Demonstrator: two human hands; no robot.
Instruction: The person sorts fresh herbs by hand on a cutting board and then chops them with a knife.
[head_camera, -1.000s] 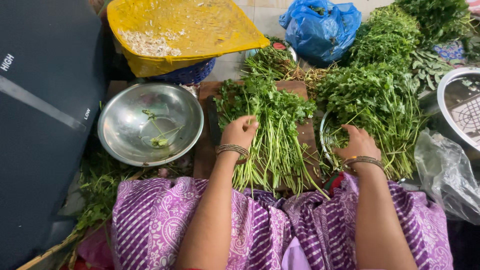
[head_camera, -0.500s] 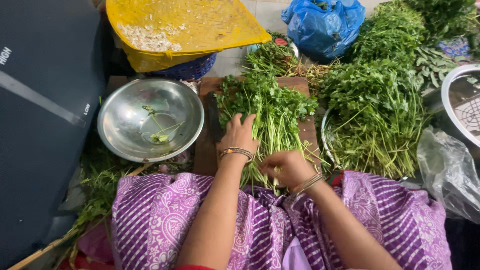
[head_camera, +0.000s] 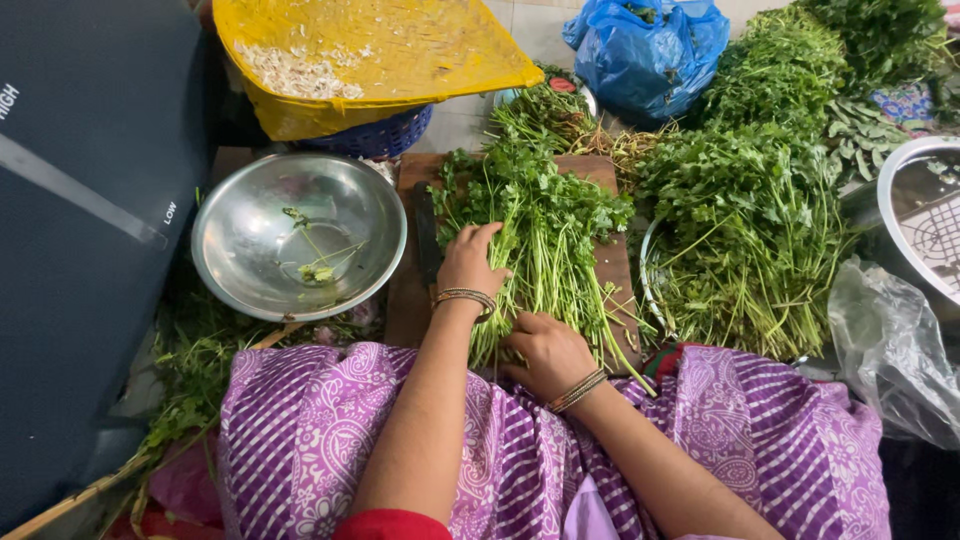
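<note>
A bunch of green coriander (head_camera: 545, 230) lies on a wooden cutting board (head_camera: 610, 265) in front of me. My left hand (head_camera: 468, 262) rests on the left side of the bunch, fingers curled over the stems. My right hand (head_camera: 548, 350) grips the stem ends at the board's near edge. Both wrists wear metal bangles. A dark knife (head_camera: 428, 235) lies on the board just left of the bunch. A steel bowl (head_camera: 298, 248) with a few green scraps sits to the left.
A larger heap of herbs (head_camera: 745, 225) fills a steel plate on the right. A yellow tray (head_camera: 370, 55) on a blue basket and a blue plastic bag (head_camera: 650, 45) stand behind. A steel dish (head_camera: 915, 215) and a clear plastic bag (head_camera: 890, 350) are at far right. Purple patterned cloth covers my lap.
My right hand left the herb heap on the right and moved left to the stem ends of the bunch on the board. My left hand stayed on the bunch.
</note>
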